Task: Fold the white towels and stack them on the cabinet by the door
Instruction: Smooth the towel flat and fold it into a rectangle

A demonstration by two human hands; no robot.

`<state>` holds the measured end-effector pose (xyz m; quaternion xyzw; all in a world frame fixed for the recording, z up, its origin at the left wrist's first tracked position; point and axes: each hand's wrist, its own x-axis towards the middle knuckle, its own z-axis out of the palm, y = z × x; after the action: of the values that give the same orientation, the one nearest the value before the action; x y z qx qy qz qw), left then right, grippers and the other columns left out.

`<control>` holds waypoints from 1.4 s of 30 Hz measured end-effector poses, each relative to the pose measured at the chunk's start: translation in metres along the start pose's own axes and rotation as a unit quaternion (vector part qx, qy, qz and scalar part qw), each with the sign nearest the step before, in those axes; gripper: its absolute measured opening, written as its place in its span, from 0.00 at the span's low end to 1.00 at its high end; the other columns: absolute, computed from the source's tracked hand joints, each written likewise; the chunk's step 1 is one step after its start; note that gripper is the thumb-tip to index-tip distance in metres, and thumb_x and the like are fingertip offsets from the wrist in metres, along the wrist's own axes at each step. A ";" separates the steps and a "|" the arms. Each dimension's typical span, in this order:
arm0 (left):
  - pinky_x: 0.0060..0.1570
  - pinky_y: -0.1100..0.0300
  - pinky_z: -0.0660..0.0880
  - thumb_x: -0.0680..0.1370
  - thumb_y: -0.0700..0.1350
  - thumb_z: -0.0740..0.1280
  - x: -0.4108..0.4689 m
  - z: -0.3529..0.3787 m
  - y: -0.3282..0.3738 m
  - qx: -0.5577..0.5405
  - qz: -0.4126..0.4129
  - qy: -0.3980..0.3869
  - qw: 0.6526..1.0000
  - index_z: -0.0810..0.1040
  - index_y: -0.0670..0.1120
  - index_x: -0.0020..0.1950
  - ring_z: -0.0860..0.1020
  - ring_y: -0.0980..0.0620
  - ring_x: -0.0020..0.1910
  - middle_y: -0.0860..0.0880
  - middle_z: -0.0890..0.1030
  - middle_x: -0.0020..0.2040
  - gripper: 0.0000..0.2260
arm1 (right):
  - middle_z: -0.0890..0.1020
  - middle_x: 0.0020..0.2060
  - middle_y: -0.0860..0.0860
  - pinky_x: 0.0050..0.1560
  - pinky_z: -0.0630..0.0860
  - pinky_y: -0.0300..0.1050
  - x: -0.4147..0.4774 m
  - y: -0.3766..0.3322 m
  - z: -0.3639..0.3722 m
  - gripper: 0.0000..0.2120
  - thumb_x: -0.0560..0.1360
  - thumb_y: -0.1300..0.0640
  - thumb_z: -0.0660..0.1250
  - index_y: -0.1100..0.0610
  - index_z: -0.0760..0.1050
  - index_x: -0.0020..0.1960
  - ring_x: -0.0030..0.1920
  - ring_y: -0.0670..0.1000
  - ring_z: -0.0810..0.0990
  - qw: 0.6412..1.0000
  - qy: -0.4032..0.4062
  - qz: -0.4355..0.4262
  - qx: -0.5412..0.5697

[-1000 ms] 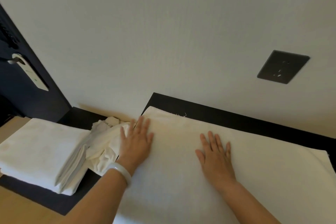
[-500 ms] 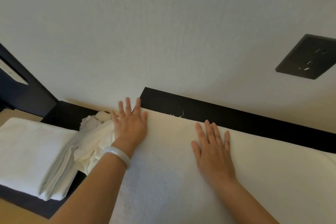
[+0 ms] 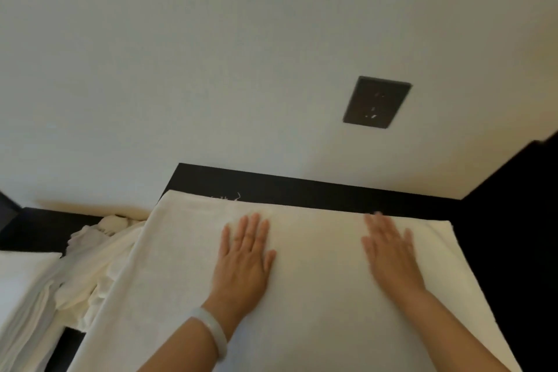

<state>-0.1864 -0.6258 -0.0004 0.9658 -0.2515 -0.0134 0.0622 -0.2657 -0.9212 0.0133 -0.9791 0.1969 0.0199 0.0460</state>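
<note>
A large white towel (image 3: 308, 296) lies spread flat on the black cabinet top (image 3: 302, 190), its far edge close to the wall. My left hand (image 3: 244, 260), with a white bangle at the wrist, rests flat on the towel left of its middle, fingers apart. My right hand (image 3: 389, 254) presses flat on the towel's right part, slightly blurred. A crumpled white towel (image 3: 96, 263) lies bunched at the left edge of the flat one. Further left sits a stack of folded white towels (image 3: 21, 290), cut off by the frame.
A pale wall rises directly behind the cabinet, with a dark socket plate (image 3: 376, 102) on it. A black panel (image 3: 513, 235) stands at the right of the towel. The lower black surface (image 3: 45, 226) under the folded stack lies at the left.
Both hands have slid rightward across the flat towel; my left hand left the towel's left corner for its middle and my right hand moved near the right end. The view swung right, hiding the door.
</note>
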 end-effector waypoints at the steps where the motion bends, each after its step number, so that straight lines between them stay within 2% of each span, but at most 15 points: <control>1: 0.70 0.45 0.54 0.84 0.58 0.41 -0.002 -0.002 0.008 -0.003 -0.008 0.000 1.000 0.68 0.44 0.75 0.67 0.41 0.74 0.43 0.69 0.75 0.29 | 0.46 0.81 0.50 0.78 0.39 0.56 -0.002 0.011 -0.004 0.27 0.84 0.43 0.40 0.49 0.44 0.81 0.80 0.50 0.43 0.996 -0.017 0.088 0.007; 3: 0.69 0.42 0.55 0.84 0.59 0.42 -0.009 -0.005 0.034 -0.011 0.021 0.030 0.999 0.70 0.46 0.75 0.68 0.41 0.73 0.43 0.70 0.74 0.29 | 0.43 0.81 0.51 0.78 0.37 0.58 -0.011 0.014 -0.012 0.28 0.84 0.43 0.42 0.50 0.41 0.81 0.80 0.53 0.40 0.985 -0.023 0.168 0.021; 4: 0.69 0.42 0.55 0.84 0.59 0.43 -0.016 -0.004 0.052 -0.012 0.055 0.033 0.998 0.69 0.47 0.75 0.67 0.41 0.74 0.44 0.68 0.75 0.29 | 0.44 0.81 0.50 0.77 0.35 0.57 -0.015 0.007 -0.012 0.28 0.84 0.43 0.42 0.49 0.43 0.81 0.80 0.52 0.40 0.989 -0.010 0.142 0.032; 8: 0.70 0.42 0.56 0.82 0.59 0.51 -0.049 0.008 0.095 -0.015 0.147 0.007 0.989 0.68 0.51 0.76 0.65 0.44 0.75 0.46 0.65 0.77 0.26 | 0.66 0.76 0.50 0.74 0.45 0.49 -0.067 -0.020 0.006 0.28 0.80 0.43 0.50 0.51 0.63 0.77 0.76 0.52 0.64 0.993 0.003 -0.122 0.003; 10: 0.70 0.42 0.56 0.81 0.59 0.51 -0.050 0.013 0.093 -0.010 0.152 0.025 0.988 0.67 0.51 0.77 0.64 0.45 0.76 0.47 0.65 0.77 0.26 | 0.65 0.77 0.51 0.75 0.46 0.49 -0.087 0.009 0.009 0.29 0.80 0.42 0.47 0.52 0.62 0.78 0.77 0.51 0.62 0.998 -0.014 -0.060 0.025; 13: 0.71 0.42 0.55 0.82 0.58 0.51 -0.048 0.014 0.090 -0.012 0.152 0.025 0.988 0.66 0.51 0.77 0.62 0.45 0.77 0.47 0.64 0.78 0.26 | 0.51 0.80 0.49 0.78 0.37 0.47 -0.108 0.067 0.002 0.35 0.78 0.38 0.33 0.51 0.48 0.81 0.80 0.48 0.46 0.995 0.027 0.095 0.035; 16: 0.73 0.42 0.55 0.82 0.58 0.50 -0.048 0.013 0.092 -0.023 0.149 0.012 0.988 0.65 0.51 0.78 0.62 0.45 0.77 0.47 0.63 0.78 0.26 | 0.45 0.81 0.49 0.79 0.38 0.49 -0.121 0.099 -0.006 0.30 0.82 0.40 0.37 0.50 0.40 0.81 0.80 0.48 0.42 0.985 0.008 0.162 0.062; 19: 0.72 0.42 0.55 0.81 0.57 0.50 -0.048 0.014 0.092 -0.023 0.152 0.016 0.988 0.66 0.50 0.77 0.63 0.45 0.76 0.47 0.65 0.77 0.26 | 0.48 0.81 0.51 0.79 0.39 0.49 -0.125 0.112 -0.013 0.29 0.85 0.45 0.46 0.53 0.42 0.81 0.80 0.49 0.44 0.974 -0.015 0.188 0.126; 22: 0.72 0.43 0.55 0.82 0.57 0.49 -0.047 0.016 0.091 -0.020 0.153 0.024 0.988 0.64 0.50 0.78 0.62 0.45 0.77 0.47 0.64 0.78 0.26 | 0.60 0.78 0.56 0.78 0.54 0.53 -0.129 0.118 -0.027 0.29 0.83 0.50 0.58 0.58 0.54 0.80 0.78 0.56 0.58 0.953 0.002 0.220 0.210; 27: 0.72 0.44 0.53 0.82 0.58 0.49 -0.046 0.017 0.091 -0.016 0.149 0.030 0.988 0.64 0.51 0.78 0.62 0.45 0.76 0.47 0.65 0.77 0.26 | 0.71 0.66 0.58 0.57 0.74 0.51 -0.143 0.123 -0.050 0.27 0.79 0.47 0.67 0.60 0.64 0.72 0.62 0.58 0.74 0.905 -0.067 0.336 0.252; 30: 0.72 0.44 0.52 0.82 0.58 0.49 -0.047 0.014 0.091 -0.015 0.146 0.012 0.989 0.64 0.51 0.78 0.62 0.45 0.76 0.47 0.65 0.77 0.26 | 0.78 0.53 0.53 0.44 0.74 0.47 -0.147 0.125 -0.063 0.21 0.77 0.49 0.69 0.57 0.67 0.64 0.50 0.53 0.79 0.855 -0.129 0.349 0.361; 33: 0.73 0.45 0.50 0.82 0.58 0.47 -0.046 0.013 0.090 -0.016 0.151 -0.005 0.988 0.65 0.50 0.77 0.63 0.44 0.76 0.46 0.66 0.77 0.26 | 0.85 0.52 0.55 0.56 0.78 0.54 -0.148 0.129 -0.084 0.19 0.75 0.51 0.72 0.56 0.77 0.63 0.54 0.57 0.83 0.787 -0.166 0.334 0.490; 37: 0.74 0.51 0.41 0.83 0.61 0.38 -0.049 0.012 0.082 -0.034 0.169 -0.036 0.984 0.60 0.51 0.79 0.56 0.45 0.78 0.48 0.60 0.79 0.29 | 0.86 0.52 0.53 0.58 0.77 0.56 -0.143 0.122 -0.113 0.15 0.76 0.53 0.71 0.51 0.78 0.62 0.56 0.57 0.82 0.785 -0.203 0.300 0.502; 40: 0.74 0.57 0.32 0.75 0.68 0.28 -0.054 0.006 0.077 -0.084 0.172 -0.041 0.981 0.45 0.54 0.80 0.41 0.51 0.79 0.54 0.42 0.79 0.36 | 0.87 0.50 0.51 0.55 0.78 0.55 -0.137 0.103 -0.131 0.14 0.77 0.54 0.70 0.48 0.77 0.63 0.55 0.56 0.83 0.789 -0.212 0.272 0.509; 42: 0.74 0.61 0.35 0.74 0.67 0.35 -0.060 -0.007 0.077 -0.179 0.142 -0.083 0.970 0.47 0.53 0.80 0.42 0.53 0.79 0.55 0.42 0.79 0.37 | 0.87 0.49 0.50 0.59 0.78 0.57 -0.134 0.081 -0.143 0.13 0.78 0.54 0.69 0.46 0.76 0.61 0.54 0.55 0.84 0.794 -0.219 0.235 0.516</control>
<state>-0.2758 -0.6621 0.0154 0.8890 -0.3836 -0.1294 0.2139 -0.4180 -0.9580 0.1570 -0.7030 0.3866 0.1389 0.5806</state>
